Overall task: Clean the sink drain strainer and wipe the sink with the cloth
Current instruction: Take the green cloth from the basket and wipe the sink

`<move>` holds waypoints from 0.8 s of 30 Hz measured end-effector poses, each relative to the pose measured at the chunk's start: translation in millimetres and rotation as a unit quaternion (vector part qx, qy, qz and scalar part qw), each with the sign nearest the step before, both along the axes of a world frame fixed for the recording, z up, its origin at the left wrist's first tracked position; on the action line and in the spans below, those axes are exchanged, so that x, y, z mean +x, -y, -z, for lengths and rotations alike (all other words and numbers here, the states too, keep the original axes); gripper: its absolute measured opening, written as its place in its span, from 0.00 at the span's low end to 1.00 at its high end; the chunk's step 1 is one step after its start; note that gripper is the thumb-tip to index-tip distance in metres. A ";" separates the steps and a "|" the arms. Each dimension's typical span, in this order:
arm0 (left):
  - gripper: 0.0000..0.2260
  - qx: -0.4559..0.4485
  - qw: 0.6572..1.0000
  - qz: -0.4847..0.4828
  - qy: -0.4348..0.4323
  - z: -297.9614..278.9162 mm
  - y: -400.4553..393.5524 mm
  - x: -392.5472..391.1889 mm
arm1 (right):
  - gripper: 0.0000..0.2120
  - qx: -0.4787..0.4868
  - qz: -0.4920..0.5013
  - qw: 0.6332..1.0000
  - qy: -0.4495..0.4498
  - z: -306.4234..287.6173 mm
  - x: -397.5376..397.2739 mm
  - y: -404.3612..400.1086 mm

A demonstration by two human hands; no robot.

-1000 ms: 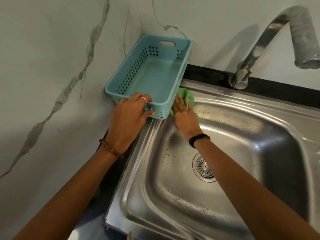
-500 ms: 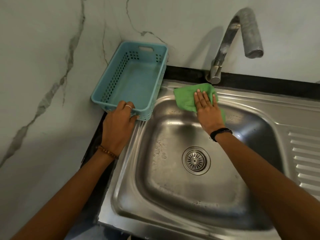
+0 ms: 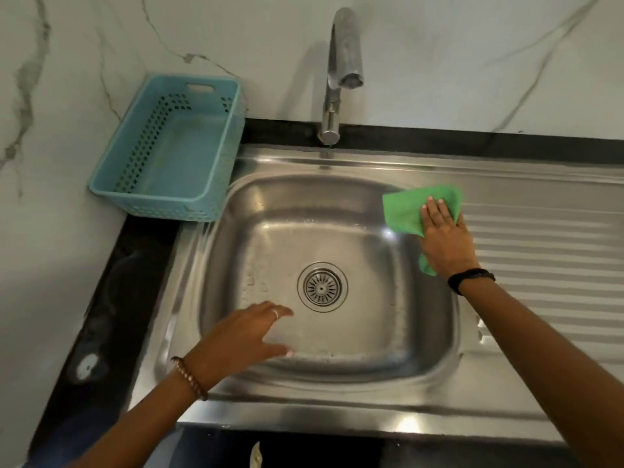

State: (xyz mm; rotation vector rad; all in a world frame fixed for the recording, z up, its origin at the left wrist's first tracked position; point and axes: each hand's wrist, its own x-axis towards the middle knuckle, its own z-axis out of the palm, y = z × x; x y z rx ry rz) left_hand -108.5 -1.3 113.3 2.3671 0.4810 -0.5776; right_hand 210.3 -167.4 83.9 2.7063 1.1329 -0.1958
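A steel sink (image 3: pixel 337 405) fills the middle, with the round drain strainer (image 3: pixel 322 287) seated in the wet basin floor. My right hand (image 3: pixel 444 236) lies flat on a green cloth (image 3: pixel 405 211), pressing it onto the basin's upper right rim beside the ribbed drainboard. My left hand (image 3: pixel 246 336) hovers blurred over the basin's lower left, fingers spread and holding nothing, just left of the strainer.
An empty blue plastic basket (image 3: pixel 162 201) stands on the black counter at the sink's upper left corner against the marble wall. A steel tap (image 3: pixel 339 72) arches over the back rim. The ribbed drainboard (image 3: pixel 547 265) stretches to the right.
My right hand slid the cloth along the back rim from the basket corner to the right rim. My left hand let go of the basket and dropped toward the basin.
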 end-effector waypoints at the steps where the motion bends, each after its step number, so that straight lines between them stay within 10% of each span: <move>1: 0.30 0.000 0.999 0.027 -0.022 3.5 3.9 -2.5 | 0.25 -0.005 -0.009 1.000 -0.001 -0.5 -3.4 7.6; 24: 0.42 0.120 0.992 0.015 -0.045 14.3 7.9 -46.7 | 0.17 0.018 0.056 0.994 -0.091 -54.3 -230.9 69.0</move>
